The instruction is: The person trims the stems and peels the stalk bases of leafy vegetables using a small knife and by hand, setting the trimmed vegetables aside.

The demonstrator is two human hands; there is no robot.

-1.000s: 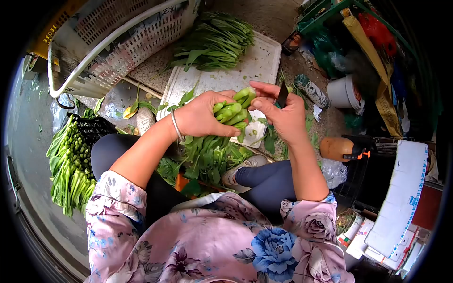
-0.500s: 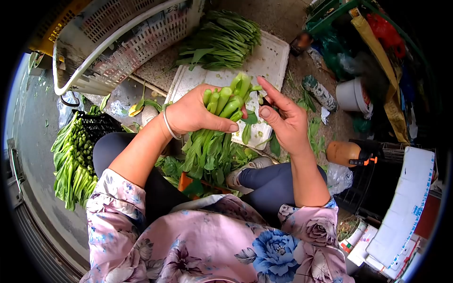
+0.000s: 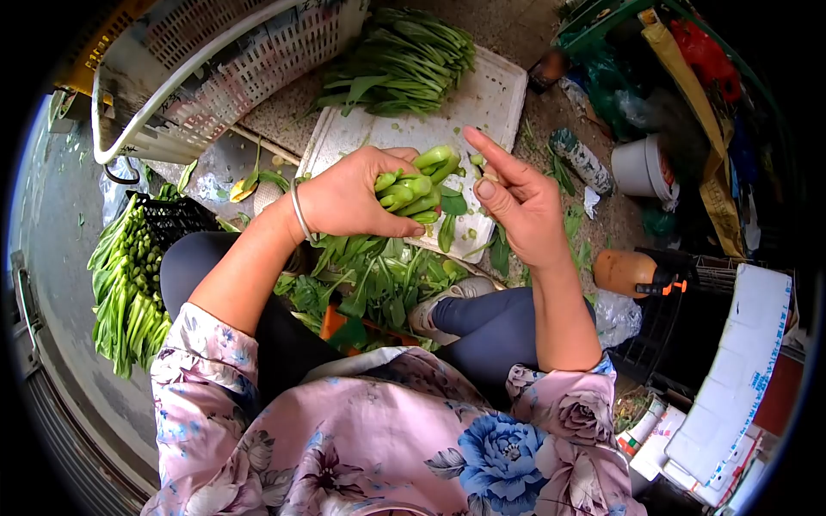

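My left hand [image 3: 357,193] is wrapped round a bunch of green leafy stalks [image 3: 413,193], their cut ends facing right and the leaves hanging below. To the right of the bunch is my right hand [image 3: 520,206], index finger stretched out and thumb bent in. A knife with a dark blade showed in this hand earlier; now it is hardly visible, and small pale green bits lie by the fingertips. Behind the hands, a white board [image 3: 499,95] bears a pile of trimmed greens [image 3: 413,60] and scattered small cut pieces.
A white slotted basket [image 3: 232,86] stands at the upper left. More greens [image 3: 129,292] lie on a black crate at left. Loose leaves [image 3: 379,279] lie between the legs. At right are a white bucket [image 3: 641,168], an orange-brown bottle [image 3: 621,273] and a foam box [image 3: 731,370].
The right hand has moved away from the stalk ends, its index finger now extended. The bunch in the left hand has turned a little, and the view has shifted slightly.
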